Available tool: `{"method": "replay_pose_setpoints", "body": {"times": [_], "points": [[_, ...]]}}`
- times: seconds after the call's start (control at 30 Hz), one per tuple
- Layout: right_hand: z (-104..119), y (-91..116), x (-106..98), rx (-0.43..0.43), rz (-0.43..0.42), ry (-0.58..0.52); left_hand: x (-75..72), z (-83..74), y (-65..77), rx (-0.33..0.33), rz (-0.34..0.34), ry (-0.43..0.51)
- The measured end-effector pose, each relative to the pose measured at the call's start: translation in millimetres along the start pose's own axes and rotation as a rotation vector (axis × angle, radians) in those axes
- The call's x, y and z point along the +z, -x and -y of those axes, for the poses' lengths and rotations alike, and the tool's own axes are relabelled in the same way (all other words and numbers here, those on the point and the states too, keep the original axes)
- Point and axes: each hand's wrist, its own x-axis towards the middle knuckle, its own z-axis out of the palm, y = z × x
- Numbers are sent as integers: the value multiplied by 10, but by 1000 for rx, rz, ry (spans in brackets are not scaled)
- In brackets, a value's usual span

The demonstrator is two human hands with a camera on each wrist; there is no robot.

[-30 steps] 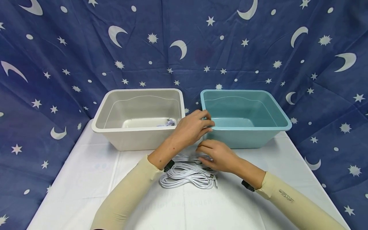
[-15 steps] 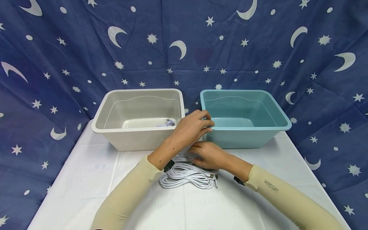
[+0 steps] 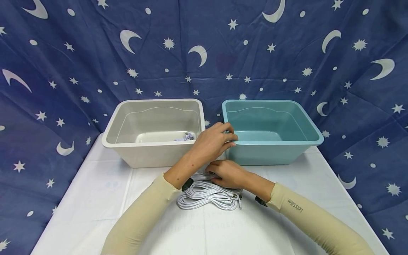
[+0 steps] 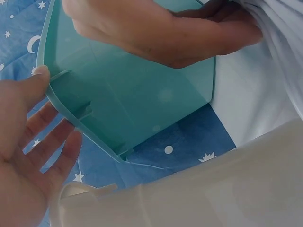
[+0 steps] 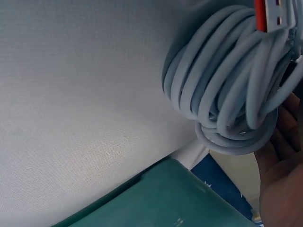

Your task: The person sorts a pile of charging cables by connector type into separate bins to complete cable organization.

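A white or grey bin point(image 3: 153, 155) and a teal bin point(image 3: 271, 154) stand side by side. My left hand point(image 3: 213, 141) holds the teal bin's near left corner; in the left wrist view its thumb point(image 4: 41, 75) lies on the rim, its other fingers beneath. Coiled white cables point(image 3: 208, 196) lie on the table below the bins. My right hand point(image 3: 227, 173) reaches in at the far coils, fingers loosely bent beside a cable bundle point(image 5: 232, 75); its fingertips are partly hidden. A small lilac cable point(image 3: 187, 136) lies inside the white bin.
A white cloth covers the table point(image 3: 248, 230). A blue curtain point(image 3: 178, 71) with moons and stars hangs close behind the bins and along both sides.
My right hand has moved left over the far coils, quickly at first and then only slightly. The left hand stays on the teal bin's corner. The cables and bins look unmoved.
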Motion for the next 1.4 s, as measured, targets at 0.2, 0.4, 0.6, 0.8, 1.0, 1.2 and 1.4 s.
{"method": "replay_pose_setpoints", "body": {"times": [0.2,0.4,0.6,0.8,1.0,1.2,1.4], "points": [[14,12,4,3,-1,39,-3,-10,4,0,1,2],[13,63,-32,6,-28,102,-8,-12,1,-16,11,3],[-9,132,-109,4,-67,136,-16,-8,0,-17,10,-12],[-22,223,-214,-7,-118,145,-19,-11,-8,-13,7,-35],[-2,334,-327,-40,-201,145,-15,-15,-5,0,-2,-34],[30,480,-503,-42,-248,169,-11,-13,-1,-7,9,-43],[48,597,-650,-31,-266,175,-16,-16,0,-9,18,-45]]}}
